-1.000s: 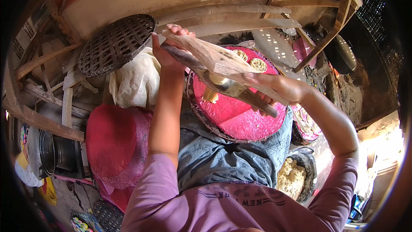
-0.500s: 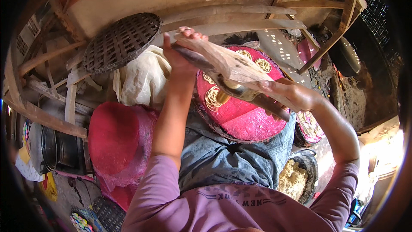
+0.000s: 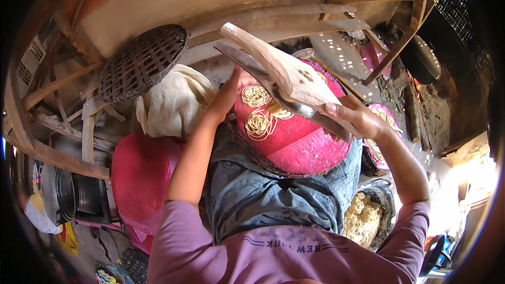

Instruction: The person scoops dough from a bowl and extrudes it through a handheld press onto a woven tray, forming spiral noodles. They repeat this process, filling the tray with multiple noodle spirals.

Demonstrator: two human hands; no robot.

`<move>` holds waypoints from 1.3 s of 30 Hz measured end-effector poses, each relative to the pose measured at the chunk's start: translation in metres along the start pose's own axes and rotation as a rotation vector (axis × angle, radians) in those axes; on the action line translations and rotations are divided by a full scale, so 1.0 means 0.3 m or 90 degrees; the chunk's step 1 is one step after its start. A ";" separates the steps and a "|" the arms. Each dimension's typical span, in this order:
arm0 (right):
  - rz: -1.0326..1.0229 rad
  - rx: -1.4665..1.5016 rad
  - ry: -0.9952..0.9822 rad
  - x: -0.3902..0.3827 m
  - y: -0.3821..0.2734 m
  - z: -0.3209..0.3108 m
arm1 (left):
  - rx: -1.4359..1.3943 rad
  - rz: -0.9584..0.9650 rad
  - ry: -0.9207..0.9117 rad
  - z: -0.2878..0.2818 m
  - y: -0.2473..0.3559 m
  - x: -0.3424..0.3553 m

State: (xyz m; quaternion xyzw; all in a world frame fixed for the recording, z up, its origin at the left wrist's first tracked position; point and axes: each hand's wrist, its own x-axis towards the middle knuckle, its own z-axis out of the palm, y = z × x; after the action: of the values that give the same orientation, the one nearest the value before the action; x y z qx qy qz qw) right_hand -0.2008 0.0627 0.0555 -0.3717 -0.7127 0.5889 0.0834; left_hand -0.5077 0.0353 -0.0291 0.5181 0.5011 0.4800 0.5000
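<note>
Tool in hand: two-armed wooden tool point(image 3: 294, 76), raised at a slant over the pink-lined round tray point(image 3: 310, 158) on the person's lap.
Tool arms: pale, thick one above, darker one beneath; left tips spread apart, right ends close together.
Right hand point(image 3: 359, 118): wrapped around the right ends of both arms, thumb on top; fingers underneath mostly hidden.
Left hand point(image 3: 241, 80): well apart from the right, behind the dark arm; fingers concealed, so cannot tell whether it grips.
Tool middle: a yellowish cylinder point(image 3: 273, 107) shows below the dark arm; its upper part is covered, its outline hard to make out.
Noodle coils point(image 3: 259, 126): on the left part of the tray; some strands run under the tool, and a further coil beyond it is largely blocked.
Tray edge: near rim against the grey-blue lap cloth point(image 3: 284, 202); far rim partly screened by the tool.
Room, near side: pink lining shows from the coils to the near rim.
Room, left: pale cloth point(image 3: 171, 106) and lattice tray point(image 3: 143, 63) border the left forearm.
Room, right: dough bucket point(image 3: 390, 192) below the right forearm; second tray point(image 3: 371, 166) partly covered by that arm.
Far side: wooden rails point(image 3: 247, 38) behind the tool's tips; depth between unclear.
</note>
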 end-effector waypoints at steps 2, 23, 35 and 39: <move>0.009 -0.002 -0.014 0.006 0.011 -0.009 | 0.036 -0.035 -0.042 0.025 -0.021 -0.038; -0.030 0.048 0.069 -0.073 0.017 -0.015 | 0.522 0.314 0.231 0.026 0.023 -0.164; -0.016 0.349 -0.102 -0.230 -0.007 -0.310 | -0.777 0.438 -0.521 0.278 0.461 0.522; 0.165 0.111 0.090 -0.187 0.049 -0.428 | -0.967 0.229 -0.358 0.429 0.209 0.773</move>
State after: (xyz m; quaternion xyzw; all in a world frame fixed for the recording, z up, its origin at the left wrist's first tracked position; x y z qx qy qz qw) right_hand -0.0832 0.1280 0.0978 -0.4920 -0.5976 0.6269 0.0886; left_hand -0.3682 0.2625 0.0277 0.2126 -0.1935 0.6127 0.7362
